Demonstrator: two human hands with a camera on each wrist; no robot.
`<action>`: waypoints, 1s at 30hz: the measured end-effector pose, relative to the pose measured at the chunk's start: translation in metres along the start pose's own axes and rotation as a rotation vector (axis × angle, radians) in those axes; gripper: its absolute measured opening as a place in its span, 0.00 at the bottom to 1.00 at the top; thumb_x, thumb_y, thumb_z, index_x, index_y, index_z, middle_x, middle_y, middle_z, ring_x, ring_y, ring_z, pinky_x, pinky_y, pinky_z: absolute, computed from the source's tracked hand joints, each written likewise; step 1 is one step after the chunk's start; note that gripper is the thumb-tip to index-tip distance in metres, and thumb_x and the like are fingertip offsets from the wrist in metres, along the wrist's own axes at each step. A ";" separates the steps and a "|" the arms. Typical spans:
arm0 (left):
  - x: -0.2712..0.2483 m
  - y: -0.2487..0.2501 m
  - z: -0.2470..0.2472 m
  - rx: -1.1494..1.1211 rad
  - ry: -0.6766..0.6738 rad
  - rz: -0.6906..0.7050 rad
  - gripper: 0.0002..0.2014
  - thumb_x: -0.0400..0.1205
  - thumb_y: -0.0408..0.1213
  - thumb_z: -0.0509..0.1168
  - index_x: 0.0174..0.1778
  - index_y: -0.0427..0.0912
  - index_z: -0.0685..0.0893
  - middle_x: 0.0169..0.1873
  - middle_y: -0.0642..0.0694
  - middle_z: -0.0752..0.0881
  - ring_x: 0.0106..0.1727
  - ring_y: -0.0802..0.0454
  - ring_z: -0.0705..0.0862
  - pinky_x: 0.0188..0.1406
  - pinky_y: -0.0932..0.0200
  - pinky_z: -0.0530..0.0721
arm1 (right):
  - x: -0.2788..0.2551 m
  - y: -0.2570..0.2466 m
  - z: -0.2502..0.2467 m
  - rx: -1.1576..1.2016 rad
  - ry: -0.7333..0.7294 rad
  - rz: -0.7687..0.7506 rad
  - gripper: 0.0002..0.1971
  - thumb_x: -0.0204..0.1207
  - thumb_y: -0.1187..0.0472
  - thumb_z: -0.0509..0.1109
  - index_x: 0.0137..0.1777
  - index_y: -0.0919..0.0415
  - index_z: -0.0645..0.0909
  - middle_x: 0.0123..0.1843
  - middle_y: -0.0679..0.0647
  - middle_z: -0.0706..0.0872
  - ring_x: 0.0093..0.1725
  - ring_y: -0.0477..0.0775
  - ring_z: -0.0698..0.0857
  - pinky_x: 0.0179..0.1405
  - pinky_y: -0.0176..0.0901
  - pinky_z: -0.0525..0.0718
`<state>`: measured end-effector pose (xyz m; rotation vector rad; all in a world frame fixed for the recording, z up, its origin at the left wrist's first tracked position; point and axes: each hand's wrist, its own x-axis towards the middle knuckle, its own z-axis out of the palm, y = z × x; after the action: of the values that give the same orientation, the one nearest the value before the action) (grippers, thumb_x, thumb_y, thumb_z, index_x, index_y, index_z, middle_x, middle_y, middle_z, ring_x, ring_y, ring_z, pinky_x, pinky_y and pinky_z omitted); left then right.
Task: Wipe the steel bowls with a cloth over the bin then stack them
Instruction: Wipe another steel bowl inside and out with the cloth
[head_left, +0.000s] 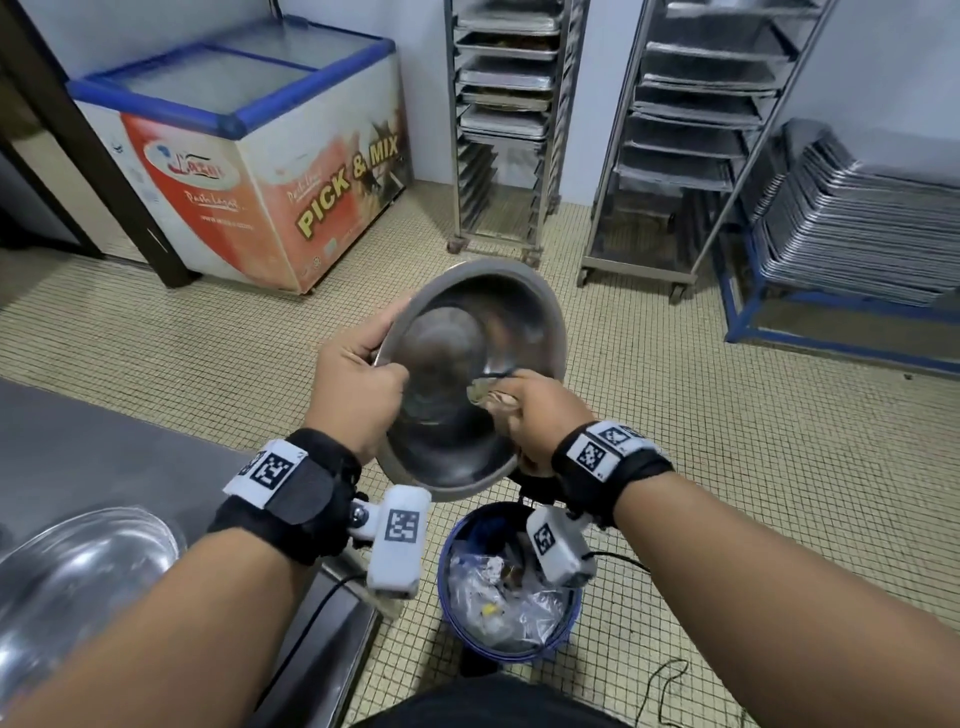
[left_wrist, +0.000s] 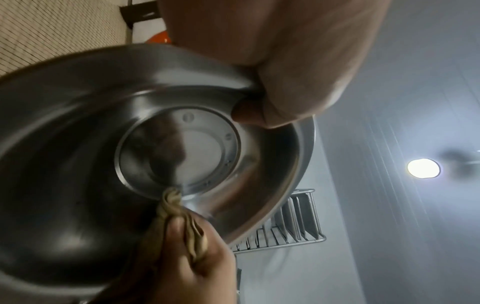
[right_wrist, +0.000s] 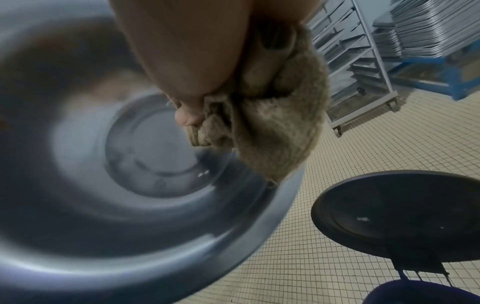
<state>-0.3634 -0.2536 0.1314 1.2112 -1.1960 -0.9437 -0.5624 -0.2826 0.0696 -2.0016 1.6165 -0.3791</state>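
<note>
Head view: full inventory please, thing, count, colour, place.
Steel bowl: one, silver, held tilted above the bin.
Cloth: one, beige, bunched inside the bowl.
Bin: one, blue, on the floor, holds plastic waste.
Second bowl: one, silver, on the steel counter at left.
Freezer: one, white, orange and blue, against the far wall.
Tray racks: two, metal, far wall.
Tray stack: one, silver, on a blue frame at right.
Left hand: grips the bowl's rim.
Right hand: grips the cloth.

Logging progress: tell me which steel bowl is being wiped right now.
The steel bowl held tilted above the bin, left hand gripping its rim, cloth inside. The other bowl rests untouched on the counter.
</note>
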 end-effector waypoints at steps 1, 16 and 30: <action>-0.002 0.002 0.004 -0.018 -0.019 0.009 0.40 0.68 0.06 0.55 0.69 0.45 0.88 0.59 0.51 0.93 0.63 0.53 0.89 0.66 0.46 0.87 | 0.003 -0.004 0.001 -0.037 -0.002 -0.001 0.14 0.84 0.54 0.65 0.66 0.42 0.85 0.63 0.44 0.85 0.56 0.55 0.87 0.55 0.49 0.87; -0.003 0.012 -0.002 0.049 0.055 0.061 0.37 0.70 0.08 0.56 0.64 0.49 0.90 0.50 0.55 0.94 0.54 0.60 0.91 0.51 0.66 0.88 | -0.028 0.000 0.031 -0.216 -0.183 -0.118 0.14 0.85 0.55 0.67 0.66 0.41 0.86 0.65 0.36 0.84 0.55 0.48 0.85 0.50 0.46 0.87; 0.011 -0.003 -0.009 0.015 0.101 -0.030 0.39 0.70 0.10 0.57 0.71 0.48 0.87 0.63 0.50 0.90 0.67 0.51 0.86 0.64 0.57 0.86 | -0.034 0.003 0.003 0.197 0.056 -0.019 0.11 0.87 0.56 0.66 0.59 0.39 0.87 0.54 0.39 0.84 0.45 0.48 0.86 0.47 0.50 0.93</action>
<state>-0.3522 -0.2628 0.1304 1.2770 -1.1093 -0.8871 -0.5712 -0.2496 0.0690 -1.8740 1.5300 -0.5834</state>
